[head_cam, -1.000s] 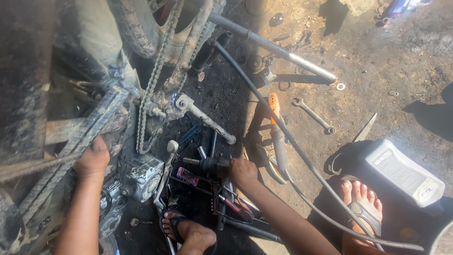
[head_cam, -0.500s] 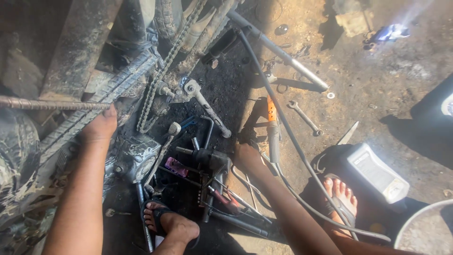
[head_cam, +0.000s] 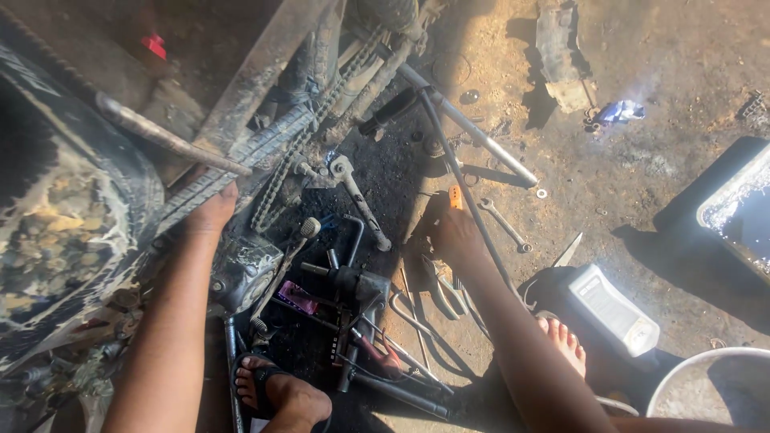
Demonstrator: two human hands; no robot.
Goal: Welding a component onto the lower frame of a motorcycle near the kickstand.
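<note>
Far left: a dusty tyre (head_cam: 241,164) is seen running diagonally through the upper left, with a bare metal rod (head_cam: 168,136) lying across it.
Left hand: the left hand (head_cam: 212,212) is pressed against the tyre's tread at centre left; the fingers are tucked behind the rubber, so how far they are curled cannot be told, and nothing loose is seen in it.
Chain: a drive chain (head_cam: 309,156) is draped just right of that hand, slack, down towards the engine casing (head_cam: 245,273).
Lower centre: a heap of tools is spread on oily ground; a socket handle (head_cam: 361,204) lies angled above it, and a sandalled foot (head_cam: 281,393) is planted at the bottom edge.
Right hand: the right hand (head_cam: 453,232) is lowered at centre, fingers closed loosely about an orange-handled tool (head_cam: 455,196), whose tip pokes out above the knuckles; the working end is hidden in shadow.
Doing it well: the tool would best be gripped firmly near its handle, it is judged, while the tyre is kept braced so the wheel cannot roll.
Right of centre: a spanner (head_cam: 504,224) is left on bare dirt.
Containers: a grey plastic jug (head_cam: 613,309) lies on its side, contents unseen; a pale bucket (head_cam: 710,393) at lower right looks dry inside; a dark tray (head_cam: 742,212) at the right edge holds glinting liquid.
</note>
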